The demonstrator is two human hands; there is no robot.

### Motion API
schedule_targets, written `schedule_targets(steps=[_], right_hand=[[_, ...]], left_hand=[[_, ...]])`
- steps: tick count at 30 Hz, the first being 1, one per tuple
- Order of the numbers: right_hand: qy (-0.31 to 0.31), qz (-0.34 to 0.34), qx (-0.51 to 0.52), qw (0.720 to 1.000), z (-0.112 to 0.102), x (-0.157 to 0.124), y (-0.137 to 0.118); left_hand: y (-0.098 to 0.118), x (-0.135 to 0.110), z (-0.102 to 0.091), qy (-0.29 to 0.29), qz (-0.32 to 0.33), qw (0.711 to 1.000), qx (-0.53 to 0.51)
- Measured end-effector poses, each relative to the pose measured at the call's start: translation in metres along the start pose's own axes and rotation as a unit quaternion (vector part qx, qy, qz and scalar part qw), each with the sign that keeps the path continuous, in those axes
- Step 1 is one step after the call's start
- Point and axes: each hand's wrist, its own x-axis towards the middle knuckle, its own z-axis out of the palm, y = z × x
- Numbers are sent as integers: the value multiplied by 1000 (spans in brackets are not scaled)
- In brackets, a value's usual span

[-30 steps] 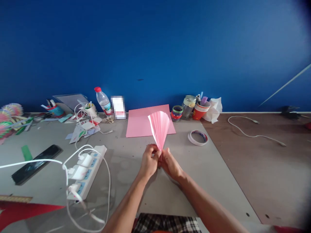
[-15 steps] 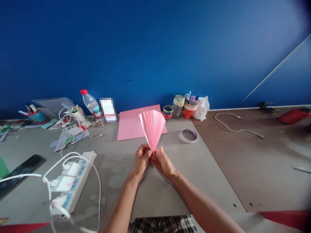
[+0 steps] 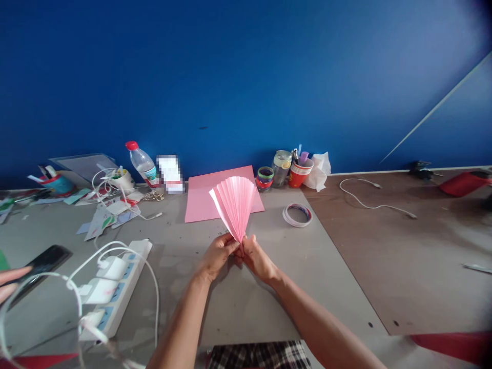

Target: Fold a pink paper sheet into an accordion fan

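A pleated pink paper fan (image 3: 236, 202) stands upright above the grey table, its folds spread at the top and gathered at the bottom. My left hand (image 3: 220, 254) is closed on the gathered end from the left. From the right, my right hand (image 3: 259, 259) grips the same end, thumb pointing up. Some of the fingers are hidden behind the paper. Behind the fan, a flat stack of pink paper (image 3: 202, 197) lies on the table. A roll of tape (image 3: 297, 214) rests to the right of the fan.
At left are a white power strip (image 3: 125, 287) with cables and a phone (image 3: 48, 261), touched by another person's hand (image 3: 11, 282). Along the blue wall stand a bottle (image 3: 142, 164), a jar (image 3: 282, 169) and red paper cups (image 3: 300, 174). A white cable (image 3: 378, 205) lies at right.
The fan's top has swung left and its pleats have spread wider. My left hand has shifted slightly left. Another person's hand has come in at the phone, and a cable there has moved.
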Motion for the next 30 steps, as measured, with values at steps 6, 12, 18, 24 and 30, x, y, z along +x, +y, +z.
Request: schedule_targets(steps=[6,12,18,24,30], right_hand=[[-25,-6,18,1000,-1,1,-3],[-15,-2,23,1000,-1,4,-4],[-15,23,51,998,-1,7,-4],[-35,56,80,995,-1,6,-3],[-37,51,97,993,1,3,-12]], left_hand=[[0,2,-7,-31,-24,999,-18],[-4,7,-2,-6,-33,999,-21],[-9,13,-5,6,-37,999,-33],[-15,17,-12,21,-39,998,-34],[-6,11,-7,34,-36,998,-41]])
